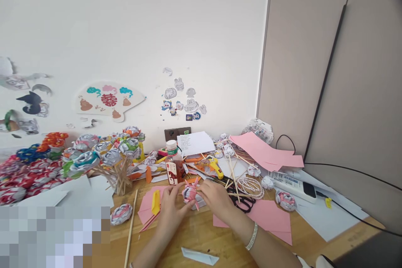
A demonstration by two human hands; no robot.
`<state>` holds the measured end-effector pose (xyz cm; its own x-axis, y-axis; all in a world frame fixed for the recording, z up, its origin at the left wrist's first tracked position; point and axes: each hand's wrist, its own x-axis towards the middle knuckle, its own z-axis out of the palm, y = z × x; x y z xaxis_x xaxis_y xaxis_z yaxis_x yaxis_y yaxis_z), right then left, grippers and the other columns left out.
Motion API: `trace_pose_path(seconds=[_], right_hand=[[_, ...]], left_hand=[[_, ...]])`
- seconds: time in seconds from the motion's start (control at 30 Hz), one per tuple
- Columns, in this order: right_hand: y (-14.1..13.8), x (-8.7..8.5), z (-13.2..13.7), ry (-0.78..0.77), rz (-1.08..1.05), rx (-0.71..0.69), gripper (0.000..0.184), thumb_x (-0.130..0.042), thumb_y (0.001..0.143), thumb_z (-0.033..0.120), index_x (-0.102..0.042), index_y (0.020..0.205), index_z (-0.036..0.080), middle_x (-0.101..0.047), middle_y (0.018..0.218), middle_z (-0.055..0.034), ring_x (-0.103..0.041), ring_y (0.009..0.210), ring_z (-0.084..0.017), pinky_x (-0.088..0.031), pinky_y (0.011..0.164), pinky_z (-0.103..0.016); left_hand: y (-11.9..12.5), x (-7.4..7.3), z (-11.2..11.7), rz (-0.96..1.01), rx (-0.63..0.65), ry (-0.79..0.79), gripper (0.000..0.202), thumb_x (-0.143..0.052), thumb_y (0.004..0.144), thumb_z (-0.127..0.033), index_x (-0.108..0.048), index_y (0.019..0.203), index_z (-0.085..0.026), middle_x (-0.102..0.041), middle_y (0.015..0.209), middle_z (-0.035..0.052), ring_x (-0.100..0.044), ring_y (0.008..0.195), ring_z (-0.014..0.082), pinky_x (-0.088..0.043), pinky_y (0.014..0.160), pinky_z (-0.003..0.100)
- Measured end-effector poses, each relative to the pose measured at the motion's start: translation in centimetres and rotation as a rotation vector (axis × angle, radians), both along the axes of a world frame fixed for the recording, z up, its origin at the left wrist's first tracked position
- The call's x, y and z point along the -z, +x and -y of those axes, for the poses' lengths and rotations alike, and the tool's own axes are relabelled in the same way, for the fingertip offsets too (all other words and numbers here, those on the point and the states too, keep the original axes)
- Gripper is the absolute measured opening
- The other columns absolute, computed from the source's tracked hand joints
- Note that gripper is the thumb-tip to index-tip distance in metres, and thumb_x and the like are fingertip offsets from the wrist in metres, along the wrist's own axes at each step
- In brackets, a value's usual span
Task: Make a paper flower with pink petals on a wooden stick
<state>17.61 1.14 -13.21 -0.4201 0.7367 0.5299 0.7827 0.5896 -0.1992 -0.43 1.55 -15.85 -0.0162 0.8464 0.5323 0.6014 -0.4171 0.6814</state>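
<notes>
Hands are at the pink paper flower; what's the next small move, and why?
Probably fold down a pink tip with the right hand, the left hand steadying the paper flower: tips stick out from its rounded body, and the right fingers are close beside it.

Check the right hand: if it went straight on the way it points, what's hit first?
Likely the pink paper flower, right by the fingertips of the right hand. Beyond it, the bottle looks roughly in line, but depth is unclear.
</notes>
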Motion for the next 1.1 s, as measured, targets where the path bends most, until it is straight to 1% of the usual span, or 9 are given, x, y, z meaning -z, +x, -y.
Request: trace_pose_path(seconds=[0.07, 0.17, 0.33, 0.4, 0.5, 0.63, 0.8, 0.97, 1.1], right_hand=[[0.2, -0.2, 0.1, 0.020, -0.007, -0.028, 0.015, -0.049, 0.089, 0.018, -0.064, 0.088, 0.018, -0.063, 0.086, -0.0035, -0.059, 0.077, -0.015, -0.041, 0.067, -0.022], [0.3, -0.4, 0.1, 0.035, -0.012, -0.055, 0.016, -0.049, 0.089, 0.020, -0.065, 0.090, 0.020, -0.062, 0.085, -0.0028, -0.059, 0.075, -0.014, -0.041, 0.066, -0.022], [0.4, -0.5, -0.1, 0.003, -0.074, 0.040, 0.017, -0.048, 0.090, 0.021, -0.065, 0.093, 0.021, -0.059, 0.088, -0.0031, -0.059, 0.076, -0.014, -0.042, 0.066, -0.023], [0.4, -0.5, -0.1, 0.000, -0.104, 0.077, 0.017, -0.048, 0.090, 0.023, -0.064, 0.095, 0.021, -0.058, 0.089, -0.0032, -0.059, 0.077, -0.015, -0.042, 0.066, -0.024], [0.5, -0.6, 0.1, 0.016, -0.129, 0.083, 0.019, -0.046, 0.091, 0.026, -0.062, 0.100, 0.021, -0.058, 0.091, -0.0040, -0.058, 0.079, -0.016, -0.042, 0.068, -0.025], [0.4, -0.6, 0.5, 0.045, -0.077, -0.016, 0.027, -0.037, 0.094, 0.025, -0.060, 0.105, 0.021, -0.061, 0.091, -0.0051, -0.058, 0.082, -0.016, -0.042, 0.072, -0.025], [0.3, -0.3, 0.5, 0.059, 0.027, -0.120, 0.026, -0.039, 0.092, 0.020, -0.056, 0.111, 0.018, -0.064, 0.094, -0.0073, -0.059, 0.088, -0.018, -0.041, 0.075, -0.027], [0.1, -0.1, 0.5, -0.022, -0.024, -0.021, 0.023, -0.036, 0.092, 0.019, -0.054, 0.107, 0.019, -0.066, 0.089, -0.0048, -0.061, 0.081, -0.017, -0.040, 0.071, -0.025], [-0.5, 0.0, 0.8, -0.070, -0.014, 0.090, 0.022, -0.037, 0.090, 0.015, -0.053, 0.105, 0.017, -0.066, 0.086, -0.0059, -0.062, 0.077, -0.019, -0.038, 0.065, -0.026]], left_hand=[[-0.3, -0.5, 0.2, -0.009, 0.106, -0.018, 0.057, -0.073, 0.061, -0.039, -0.059, 0.114, -0.022, -0.059, 0.113, 0.0114, -0.052, 0.110, 0.0303, -0.040, 0.095, 0.048], [-0.5, -1.0, 0.6, 0.071, 0.313, -0.146, 0.062, -0.071, 0.065, -0.035, -0.052, 0.122, -0.024, -0.055, 0.127, 0.0101, -0.047, 0.121, 0.0280, -0.036, 0.101, 0.045], [0.2, -0.6, 0.7, 0.315, 0.479, -0.331, 0.055, -0.068, 0.069, -0.037, -0.053, 0.119, -0.021, -0.059, 0.125, 0.0105, -0.054, 0.114, 0.0268, -0.046, 0.093, 0.039], [0.5, -0.2, 0.4, 0.376, 0.471, -0.349, 0.054, -0.069, 0.067, -0.039, -0.055, 0.114, -0.018, -0.063, 0.117, 0.0111, -0.059, 0.107, 0.0267, -0.049, 0.087, 0.038], [0.7, 0.2, 0.0, 0.407, 0.376, -0.311, 0.054, -0.070, 0.064, -0.041, -0.055, 0.111, -0.017, -0.067, 0.108, 0.0107, -0.062, 0.100, 0.0264, -0.052, 0.081, 0.038], [0.7, -0.1, 0.2, 0.351, 0.276, -0.300, 0.051, -0.070, 0.062, -0.040, -0.057, 0.105, -0.018, -0.068, 0.104, 0.0092, -0.064, 0.096, 0.0257, -0.052, 0.083, 0.040], [0.7, -0.6, 0.5, 0.372, 0.292, -0.295, 0.048, -0.067, 0.065, -0.037, -0.058, 0.107, -0.018, -0.065, 0.112, 0.0107, -0.060, 0.105, 0.0264, -0.050, 0.088, 0.041], [0.6, 0.0, 0.2, 0.398, 0.259, -0.272, 0.051, -0.066, 0.066, -0.031, -0.052, 0.113, -0.017, -0.065, 0.110, 0.0108, -0.060, 0.105, 0.0250, -0.046, 0.093, 0.042], [0.9, 0.5, -0.1, 0.515, 0.362, -0.328, 0.056, -0.070, 0.064, -0.032, -0.048, 0.114, -0.018, -0.066, 0.109, 0.0114, -0.062, 0.103, 0.0244, -0.046, 0.093, 0.041]])
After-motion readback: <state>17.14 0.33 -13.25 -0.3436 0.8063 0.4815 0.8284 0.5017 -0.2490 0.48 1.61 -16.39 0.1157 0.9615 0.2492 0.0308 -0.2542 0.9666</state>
